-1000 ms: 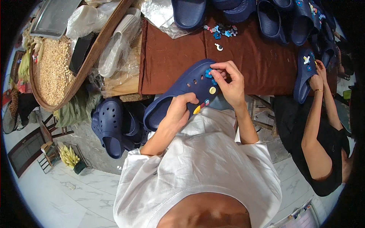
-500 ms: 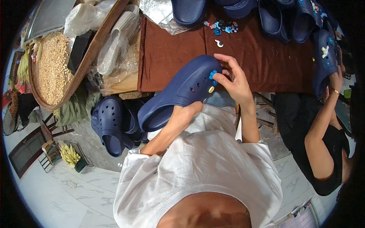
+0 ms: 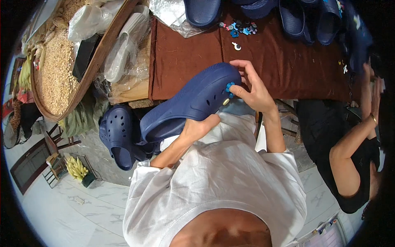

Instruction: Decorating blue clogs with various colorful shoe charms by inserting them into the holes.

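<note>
Big brown cloth-covered table [image 3: 193,61] fills the top, with a row of navy clogs [image 3: 296,18] along its far edge and a round woven tray of grain [image 3: 57,78] off its left edge. The navy clog [image 3: 193,103] being worked on hangs just past the table's near edge, tilted, toe up toward the right. Left hand [image 3: 199,127] is wrapped around its heel end from underneath. Right hand [image 3: 253,88] is at the toe, fingertips pinched on a little blue charm [image 3: 229,87] stuck on the upper. Loose charms [image 3: 238,28] sit near the far edge. Another navy clog [image 3: 117,136] lies on the floor.
</note>
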`<move>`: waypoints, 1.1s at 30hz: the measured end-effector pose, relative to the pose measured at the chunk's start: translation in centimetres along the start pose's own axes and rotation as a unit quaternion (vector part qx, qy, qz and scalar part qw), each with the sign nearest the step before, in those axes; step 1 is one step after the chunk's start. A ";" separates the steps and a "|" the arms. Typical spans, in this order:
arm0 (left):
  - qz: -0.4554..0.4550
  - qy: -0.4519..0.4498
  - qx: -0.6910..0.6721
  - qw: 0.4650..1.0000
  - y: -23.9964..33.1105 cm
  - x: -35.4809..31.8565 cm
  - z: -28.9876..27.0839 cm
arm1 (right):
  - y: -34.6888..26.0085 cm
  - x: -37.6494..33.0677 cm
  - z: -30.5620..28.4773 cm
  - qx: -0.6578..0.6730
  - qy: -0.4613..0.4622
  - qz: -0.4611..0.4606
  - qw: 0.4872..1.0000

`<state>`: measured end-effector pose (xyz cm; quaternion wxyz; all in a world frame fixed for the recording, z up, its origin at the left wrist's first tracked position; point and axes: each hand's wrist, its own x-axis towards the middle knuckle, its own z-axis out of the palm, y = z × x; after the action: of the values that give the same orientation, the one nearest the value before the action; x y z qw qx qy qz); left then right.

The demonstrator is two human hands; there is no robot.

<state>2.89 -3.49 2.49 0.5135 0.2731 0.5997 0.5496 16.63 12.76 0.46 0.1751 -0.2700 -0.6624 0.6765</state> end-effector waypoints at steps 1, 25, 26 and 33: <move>-0.017 0.000 -0.042 0.999 0.2 0.1 0.0 | 0.2 0.0 -0.1 0.005 -0.009 0.006 1.000; -0.202 0.058 -0.294 0.932 0.8 0.9 -0.2 | 0.2 -0.1 0.9 0.112 0.056 0.060 0.990; -0.189 0.046 -0.265 0.945 0.3 0.8 -0.3 | 0.1 0.0 1.0 0.122 0.060 0.063 0.989; -0.092 0.029 -0.134 0.986 -0.1 1.1 -0.1 | -0.9 0.7 1.5 0.116 0.058 0.070 0.989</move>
<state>2.50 -2.55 2.00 0.5761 0.1291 0.5578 0.5834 15.03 12.00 1.24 0.1959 -0.3326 -0.5477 0.7424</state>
